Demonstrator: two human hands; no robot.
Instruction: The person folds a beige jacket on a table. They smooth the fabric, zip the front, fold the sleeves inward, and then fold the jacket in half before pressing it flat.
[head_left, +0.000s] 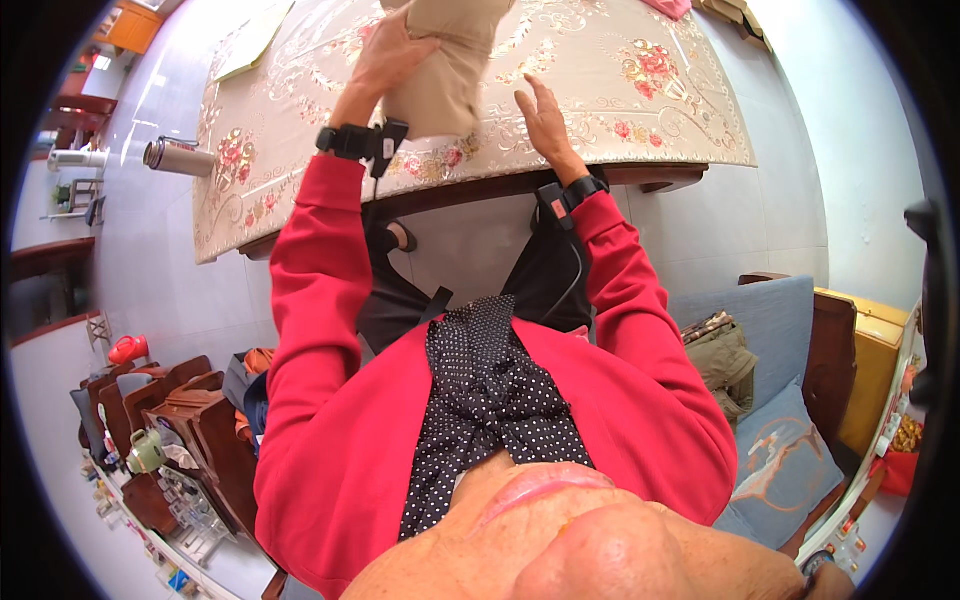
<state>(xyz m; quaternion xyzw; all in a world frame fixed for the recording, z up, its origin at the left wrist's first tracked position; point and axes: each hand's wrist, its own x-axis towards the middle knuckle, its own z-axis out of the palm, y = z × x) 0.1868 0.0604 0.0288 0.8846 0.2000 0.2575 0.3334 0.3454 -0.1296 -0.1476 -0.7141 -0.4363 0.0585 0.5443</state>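
My left hand (394, 56) grips the edge of a folded beige cloth garment (439, 90), thumb lying over the fabric. The garment is over the near side of a table with a floral tablecloth (559, 82), and its far end runs out of the top of the view. To the right of it, apart from the fabric, my right hand (546, 124) is above the tablecloth with its fingers spread and nothing in them. Both wrists wear black straps with small boxes.
A metal flask (180, 158) is at the table's left edge, near a pale yellow sheet (255, 41). Something pink (667, 7) lies at the far right. Behind me are a blue-cushioned wooden seat (784, 330) with an olive garment (724, 360), and a wooden cabinet (217, 435).
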